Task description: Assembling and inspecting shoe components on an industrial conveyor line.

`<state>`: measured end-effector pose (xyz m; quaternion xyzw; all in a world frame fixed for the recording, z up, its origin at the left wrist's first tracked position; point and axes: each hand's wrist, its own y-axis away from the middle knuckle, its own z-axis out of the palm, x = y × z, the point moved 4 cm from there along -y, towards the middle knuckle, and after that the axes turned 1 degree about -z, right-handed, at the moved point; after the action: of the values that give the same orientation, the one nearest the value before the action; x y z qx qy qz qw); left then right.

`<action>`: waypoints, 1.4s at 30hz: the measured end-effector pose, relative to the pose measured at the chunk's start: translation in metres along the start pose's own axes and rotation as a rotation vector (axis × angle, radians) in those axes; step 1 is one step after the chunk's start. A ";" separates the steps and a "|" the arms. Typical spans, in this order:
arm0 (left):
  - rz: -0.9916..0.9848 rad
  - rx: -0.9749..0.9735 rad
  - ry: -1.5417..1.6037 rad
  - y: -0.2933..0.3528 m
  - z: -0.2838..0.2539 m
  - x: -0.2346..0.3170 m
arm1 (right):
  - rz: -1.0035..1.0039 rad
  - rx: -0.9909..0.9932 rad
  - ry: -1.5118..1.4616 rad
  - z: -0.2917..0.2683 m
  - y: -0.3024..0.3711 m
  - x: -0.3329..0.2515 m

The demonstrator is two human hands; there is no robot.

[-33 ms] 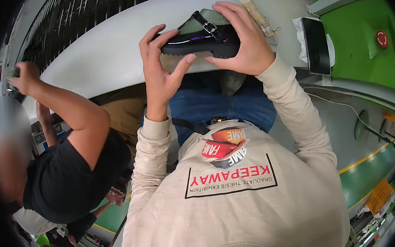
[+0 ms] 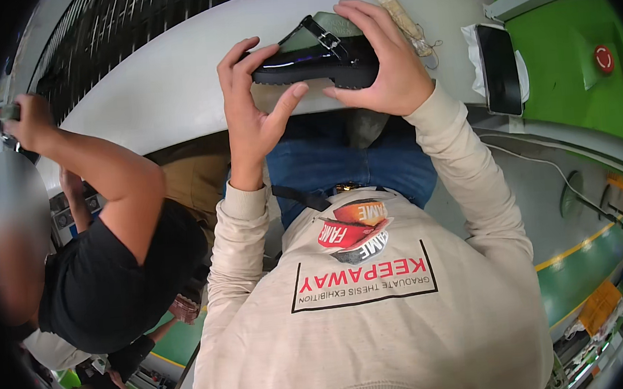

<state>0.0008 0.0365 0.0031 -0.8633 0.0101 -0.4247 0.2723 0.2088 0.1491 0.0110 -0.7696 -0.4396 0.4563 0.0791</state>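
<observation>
A white curved desk is spread across the upper part of the view, its near edge set before the person's lap. At the right, a green machine housing is placed beside it. To the left, a co-worker in a black short-sleeved shirt is seen, one arm raised; what is held in that hand is too small to be made out.

Over the desk, in front of the person, a glossy black Mary Jane shoe is held between both hands, its toe pointed left and its ridged sole turned toward the body. Whether the desk is touched by it cannot be told. By the right hand the heel end is clasped: the grip is spread wide around it, the fingers laid along the back and top, the thumb brought under the sole near the heel. By the left hand the toe end is held in a half-open grip, the fingertips rested over the toe and the thumb put just below the sole.

A dark-screened smartphone is laid on crumpled white paper near the desk's right end. Beyond the right hand, a slim cream-coloured bundle with loose thread is left on the desk. A grey-green insert is seen in the shoe's opening. A red push button is mounted on the housing. On the shoe's strap, a silver buckle is fastened.
</observation>
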 end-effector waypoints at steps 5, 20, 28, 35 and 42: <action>-0.030 0.003 0.018 -0.005 0.006 -0.003 | 0.052 0.022 -0.058 0.001 0.005 0.006; -0.016 0.091 0.131 0.006 0.007 0.000 | -0.057 0.106 0.013 -0.005 0.011 -0.002; -0.165 0.051 0.414 0.011 0.003 0.007 | 0.122 0.102 -0.082 -0.032 0.005 -0.047; -0.139 0.064 0.498 0.010 0.012 0.032 | 0.077 0.141 -0.057 -0.055 0.011 -0.062; -0.111 0.045 0.435 0.009 0.009 0.036 | 0.072 0.173 -0.048 -0.056 0.017 -0.060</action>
<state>0.0322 0.0238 0.0210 -0.7442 0.0115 -0.6155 0.2594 0.2503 0.1098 0.0715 -0.7640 -0.3724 0.5135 0.1181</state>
